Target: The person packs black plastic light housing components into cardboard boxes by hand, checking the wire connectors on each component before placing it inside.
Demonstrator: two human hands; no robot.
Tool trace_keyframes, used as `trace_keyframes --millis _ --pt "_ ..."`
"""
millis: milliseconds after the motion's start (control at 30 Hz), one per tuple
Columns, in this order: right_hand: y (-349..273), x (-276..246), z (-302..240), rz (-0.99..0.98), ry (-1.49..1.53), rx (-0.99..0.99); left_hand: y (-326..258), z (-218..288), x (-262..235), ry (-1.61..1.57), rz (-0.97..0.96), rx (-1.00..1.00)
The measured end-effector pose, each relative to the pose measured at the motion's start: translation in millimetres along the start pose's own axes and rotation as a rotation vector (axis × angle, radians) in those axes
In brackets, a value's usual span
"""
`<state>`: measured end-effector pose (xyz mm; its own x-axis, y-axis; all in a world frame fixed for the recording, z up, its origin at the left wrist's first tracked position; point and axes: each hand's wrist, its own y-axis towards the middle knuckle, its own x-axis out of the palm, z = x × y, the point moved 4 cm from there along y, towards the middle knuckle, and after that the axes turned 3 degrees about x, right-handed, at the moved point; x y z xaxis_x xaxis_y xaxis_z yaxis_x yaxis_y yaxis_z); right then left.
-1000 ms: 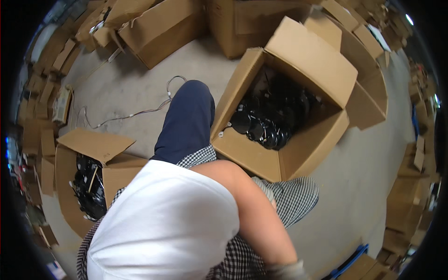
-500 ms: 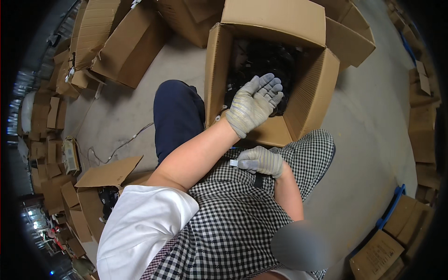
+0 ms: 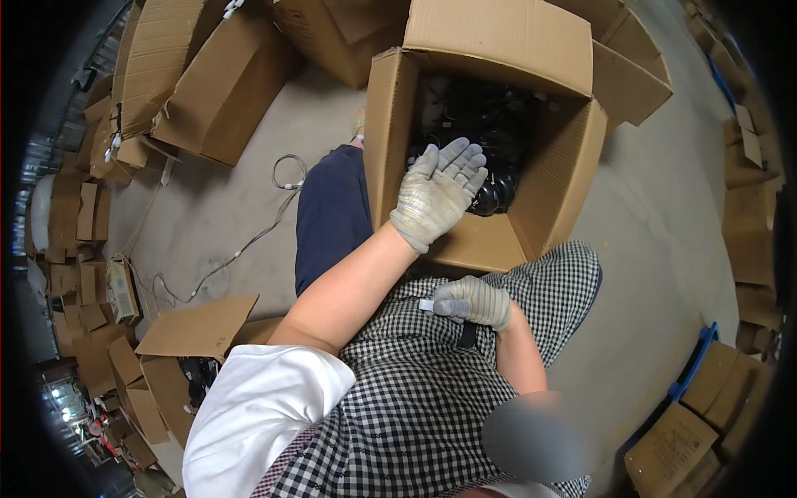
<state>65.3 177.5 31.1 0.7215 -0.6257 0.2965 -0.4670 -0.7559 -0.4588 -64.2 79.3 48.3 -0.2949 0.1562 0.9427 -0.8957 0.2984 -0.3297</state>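
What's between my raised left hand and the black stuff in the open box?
Nothing: in the head view the left hand hovers open over the black parts in the box.

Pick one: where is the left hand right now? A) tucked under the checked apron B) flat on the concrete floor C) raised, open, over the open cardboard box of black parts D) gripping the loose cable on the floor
C: the gloved left hand is up with fingers spread and empty, in front of the open cardboard box holding black parts; the right hand sits lower at the checked apron, closed on a small pale object.
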Motion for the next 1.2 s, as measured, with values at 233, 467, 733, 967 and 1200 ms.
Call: trace_keyframes --millis 233,467,733,967,1200 --pt "-26 -34 -39 -0.098 -0.135 -0.505 46 42 -73 0.942 0.242 -0.090" --pt "-4 -107 -86 0.046 0.098 -0.041 150 67 -101 1.458 0.389 0.158" --pt "23 -130 -88 -0.046 -0.204 -0.205 280 94 -100 1.274 0.486 0.447" --pt "31 -128 -91 -0.105 -0.161 -0.295 277 53 -129 2.092 -0.144 0.678" --pt "30 -133 -82 -0.048 -0.175 -0.107 154 -37 -133 2.487 -0.492 -0.116"
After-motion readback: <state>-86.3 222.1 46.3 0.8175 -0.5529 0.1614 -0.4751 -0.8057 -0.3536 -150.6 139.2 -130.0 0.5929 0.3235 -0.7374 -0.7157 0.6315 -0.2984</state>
